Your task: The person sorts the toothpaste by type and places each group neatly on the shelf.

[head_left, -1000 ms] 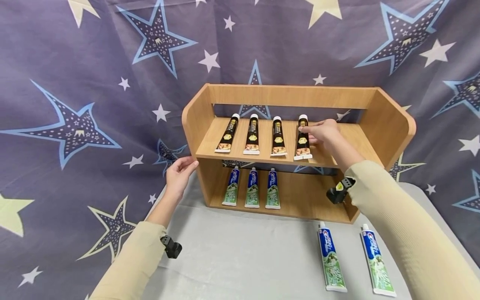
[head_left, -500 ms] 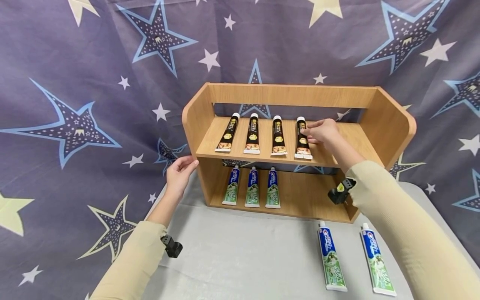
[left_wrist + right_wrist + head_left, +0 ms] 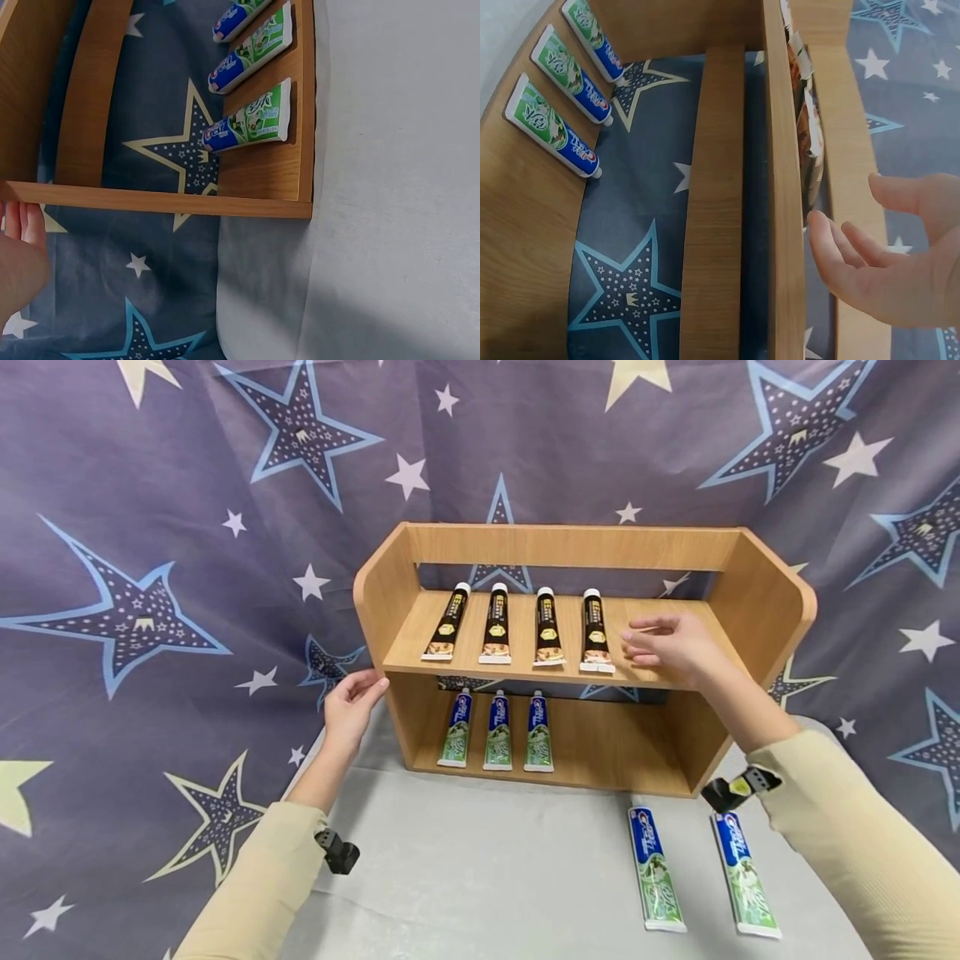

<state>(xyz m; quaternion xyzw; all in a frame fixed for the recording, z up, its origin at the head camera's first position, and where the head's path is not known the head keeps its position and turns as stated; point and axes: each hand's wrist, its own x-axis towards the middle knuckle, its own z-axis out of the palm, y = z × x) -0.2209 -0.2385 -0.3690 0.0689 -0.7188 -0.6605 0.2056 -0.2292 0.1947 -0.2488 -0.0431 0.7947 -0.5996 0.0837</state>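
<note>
My right hand [image 3: 678, 647] is held over the right part of the upper shelf with fingers loosely bent, holding nothing. Just left of it lies a black toothpaste tube [image 3: 596, 633], apart from the fingers, its white cap toward the back. Further left, several black tubes in all form a row, among them another black tube [image 3: 548, 628]. My left hand [image 3: 351, 714] touches the outer side of the wooden shelf unit [image 3: 372, 610]; in the left wrist view its fingertips [image 3: 34, 221] rest on the side panel. Blue-and-green toothpaste tubes, one at the row's right [image 3: 538, 732], lie on the lower shelf.
Two more blue-and-green toothpaste tubes, a left one [image 3: 656, 868] and a right one [image 3: 746, 877], lie on the grey-covered table [image 3: 480, 868] in front of the unit. A star-patterned curtain [image 3: 187, 468] hangs behind and to the left.
The right hand has let go of the rightmost black tube and moved right, away from it. That tube was shifted slightly backward beforehand. The left hand stays at the side panel.
</note>
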